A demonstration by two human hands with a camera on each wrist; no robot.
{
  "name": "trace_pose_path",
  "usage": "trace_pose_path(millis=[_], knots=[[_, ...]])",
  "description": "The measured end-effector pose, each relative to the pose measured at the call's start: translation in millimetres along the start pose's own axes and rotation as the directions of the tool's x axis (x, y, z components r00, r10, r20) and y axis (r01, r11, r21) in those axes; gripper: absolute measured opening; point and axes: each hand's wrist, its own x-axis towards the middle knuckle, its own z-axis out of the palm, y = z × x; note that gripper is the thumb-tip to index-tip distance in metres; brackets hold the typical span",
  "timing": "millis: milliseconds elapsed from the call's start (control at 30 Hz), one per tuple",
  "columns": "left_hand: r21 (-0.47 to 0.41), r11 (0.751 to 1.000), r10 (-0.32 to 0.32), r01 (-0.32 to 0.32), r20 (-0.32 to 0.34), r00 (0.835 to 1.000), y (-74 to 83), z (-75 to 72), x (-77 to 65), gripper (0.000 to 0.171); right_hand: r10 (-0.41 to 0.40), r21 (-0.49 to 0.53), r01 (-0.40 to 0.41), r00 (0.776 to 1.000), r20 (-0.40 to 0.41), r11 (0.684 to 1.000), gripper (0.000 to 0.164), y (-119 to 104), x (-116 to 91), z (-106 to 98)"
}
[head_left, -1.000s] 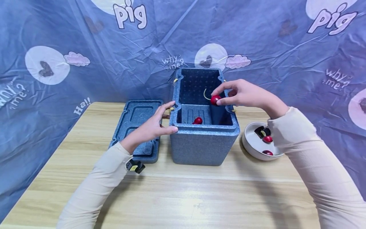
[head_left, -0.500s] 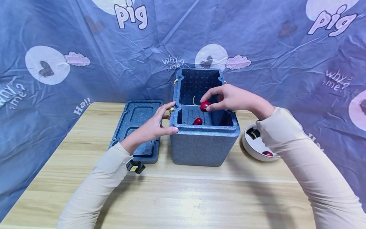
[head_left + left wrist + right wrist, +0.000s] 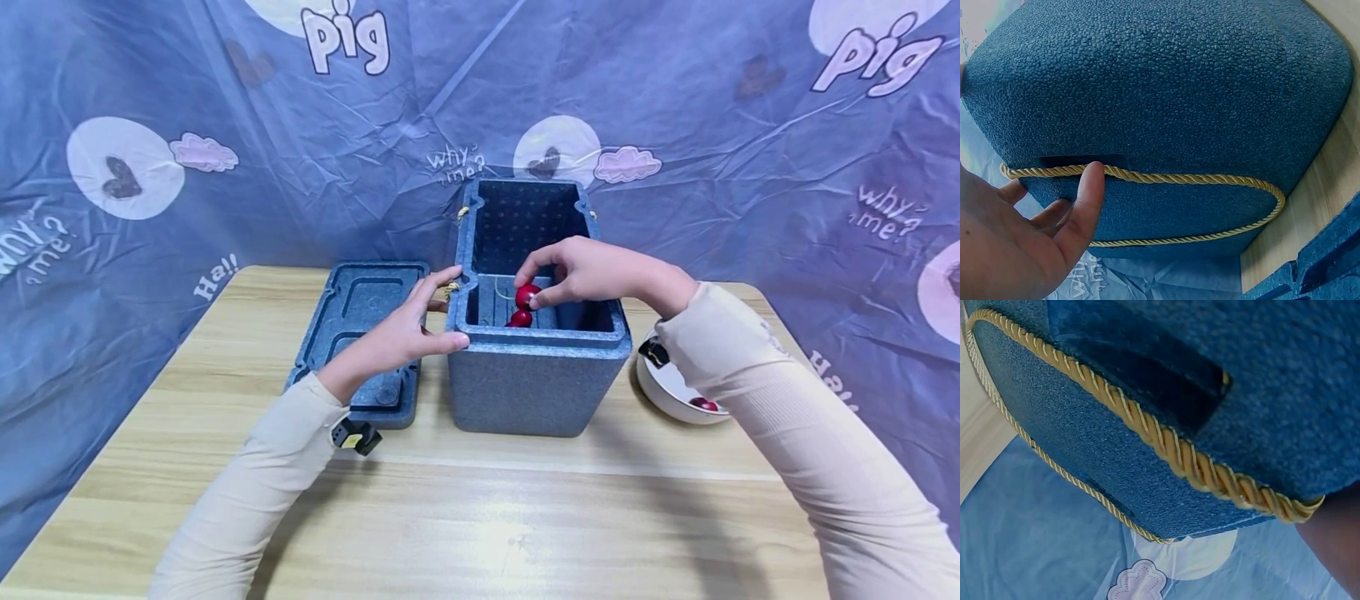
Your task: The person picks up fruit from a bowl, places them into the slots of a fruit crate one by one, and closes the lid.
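Observation:
My right hand [image 3: 592,268] pinches a red cherry [image 3: 527,297] between thumb and fingertips, down inside the open blue-grey foam box [image 3: 536,392]. The cherry's thin green stem [image 3: 504,292] points left. Just below it in the head view, another red cherry [image 3: 521,318] lies in the box, partly hidden by the front rim. My left hand [image 3: 401,333] rests against the box's left side, thumb at the front corner and fingers extended. In the left wrist view, the left hand [image 3: 1029,237] touches the textured wall beside a gold cord [image 3: 1197,179].
The box's lid [image 3: 367,296] lies underside up on the wooden table [image 3: 465,517], left of the box. A white bowl [image 3: 678,408] with a dark red cherry [image 3: 703,403] stands at right, partly behind the right sleeve. A printed blue cloth [image 3: 360,167] hangs behind the table.
My right hand has moved left and down into the box, carrying the cherry close to the one lying there. The left hand has stayed in place.

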Motion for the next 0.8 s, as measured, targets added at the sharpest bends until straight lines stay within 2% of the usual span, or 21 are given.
trace_pose_path(millis=[267, 500, 633, 800], knots=[[0.003, 1.0, -0.002, 0.002, -0.001, 1.0, -0.2, -0.5, 0.2, 0.105, -0.003, 0.003, 0.003, 0.999, 0.04, 1.0, 0.028, -1, 3, 2], [0.006, 1.0, -0.006, 0.005, 0.004, 1.0, 1.6, -0.1, -0.3, 0.108, 0.002, -0.019, -0.001, 1.0, 0.029, 1.0, 0.028, -1, 1, 0], [0.011, 1.0, -0.006, 0.005, 0.006, 1.0, 2.4, 0.1, -0.9, 0.108, 0.005, -0.025, -0.005, 1.0, -0.005, 1.0, 0.026, -2, -3, -6], [0.006, 1.0, -0.005, 0.005, 0.005, 1.0, 1.9, 0.1, -1.1, 0.105, 0.005, -0.047, -0.009, 0.996, -0.092, 0.999, 0.024, -4, -14, -18]])
